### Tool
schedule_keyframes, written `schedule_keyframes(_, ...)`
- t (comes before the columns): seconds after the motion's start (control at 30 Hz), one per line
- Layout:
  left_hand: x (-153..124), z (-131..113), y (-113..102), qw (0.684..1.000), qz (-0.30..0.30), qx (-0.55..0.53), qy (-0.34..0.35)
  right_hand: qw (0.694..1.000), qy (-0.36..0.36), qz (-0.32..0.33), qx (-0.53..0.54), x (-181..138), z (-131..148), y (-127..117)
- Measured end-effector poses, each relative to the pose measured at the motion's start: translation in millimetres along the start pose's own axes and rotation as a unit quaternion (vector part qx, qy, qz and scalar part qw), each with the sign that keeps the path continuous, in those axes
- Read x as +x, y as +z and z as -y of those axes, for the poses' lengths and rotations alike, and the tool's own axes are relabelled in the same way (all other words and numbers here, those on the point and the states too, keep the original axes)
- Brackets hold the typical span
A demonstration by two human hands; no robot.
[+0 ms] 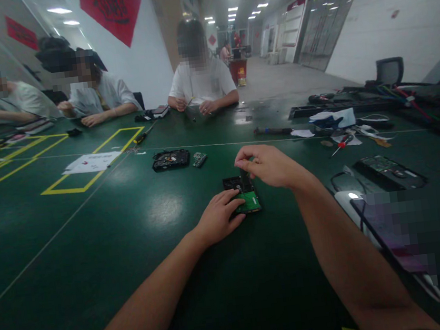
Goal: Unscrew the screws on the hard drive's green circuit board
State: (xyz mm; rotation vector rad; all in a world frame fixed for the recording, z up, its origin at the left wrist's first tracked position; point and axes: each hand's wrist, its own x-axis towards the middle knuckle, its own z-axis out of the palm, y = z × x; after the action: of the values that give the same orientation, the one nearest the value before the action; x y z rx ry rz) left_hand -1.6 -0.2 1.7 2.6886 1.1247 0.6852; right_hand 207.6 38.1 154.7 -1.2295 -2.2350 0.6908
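Note:
A small black hard drive with a green circuit board lies on the green table in front of me. My left hand rests on its near left side, fingers curled against the board, steadying it. Above the drive my right hand is closed in a pinch around a thin dark screwdriver that points down at the drive's far end.
Another black drive and a loose green board lie further back. A sheet of paper sits inside yellow floor-tape outlines. Tools, cables and a keyboard-like part clutter the right side. Three people sit at the far edge.

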Motion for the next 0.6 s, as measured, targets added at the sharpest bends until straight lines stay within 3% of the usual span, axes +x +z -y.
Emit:
schedule_keyframes(0.17,-0.9,0.8,0.0,1.000,0.001,0.003,0.003,0.997,0.030,-0.012,0.063,1.2,-7.1,2.8)
schedule_keyframes(0.43,-0.5,-0.3,-0.3,1.000,-0.008,-0.010,0.003,1.000,-0.007,-0.009,0.012,4.1,-6.0,1.9)
schedule_keyframes(0.6,-0.3,-0.5,-1.8,1.000,-0.004,-0.006,0.006,0.995,0.029,0.010,0.098,2.2,-6.0,3.7)
